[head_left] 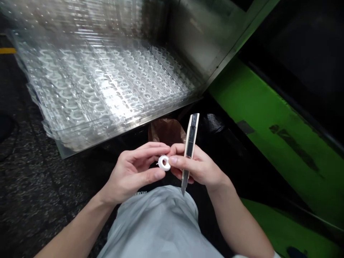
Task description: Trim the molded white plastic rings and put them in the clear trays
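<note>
A small white plastic ring (164,163) is held between my two hands, above my lap. My left hand (138,166) has its thumb and fingers curved around the ring's left side. The thumb and forefinger of my right hand (195,165) pinch the ring's right edge. That same hand also holds a utility knife (190,143) with a cream and black body, its handle pointing up and its bare blade pointing down toward my lap, apart from the ring.
Stacked clear plastic trays (107,86) with rows of round pockets fill the upper left. A brown bag (168,130) lies open below their edge. Green machine panels (268,111) slant along the right. Speckled dark floor shows at left.
</note>
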Action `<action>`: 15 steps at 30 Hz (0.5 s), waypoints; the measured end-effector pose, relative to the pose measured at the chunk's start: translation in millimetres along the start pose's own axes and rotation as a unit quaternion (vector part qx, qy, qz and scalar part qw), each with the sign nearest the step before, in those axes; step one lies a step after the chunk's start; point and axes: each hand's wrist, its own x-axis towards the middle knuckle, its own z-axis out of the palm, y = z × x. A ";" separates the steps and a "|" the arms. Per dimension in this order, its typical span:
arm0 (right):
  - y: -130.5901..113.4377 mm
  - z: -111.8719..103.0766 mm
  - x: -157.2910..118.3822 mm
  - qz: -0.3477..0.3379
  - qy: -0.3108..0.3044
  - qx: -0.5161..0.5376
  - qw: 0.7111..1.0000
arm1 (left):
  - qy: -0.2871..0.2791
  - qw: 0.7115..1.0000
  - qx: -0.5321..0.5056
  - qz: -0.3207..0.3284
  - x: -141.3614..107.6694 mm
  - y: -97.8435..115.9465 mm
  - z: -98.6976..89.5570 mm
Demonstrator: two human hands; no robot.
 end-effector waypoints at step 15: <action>13.2 3.1 17.8 0.012 0.025 0.021 0.999 | 0.111 0.993 0.027 0.023 -20.8 -16.7 -11.0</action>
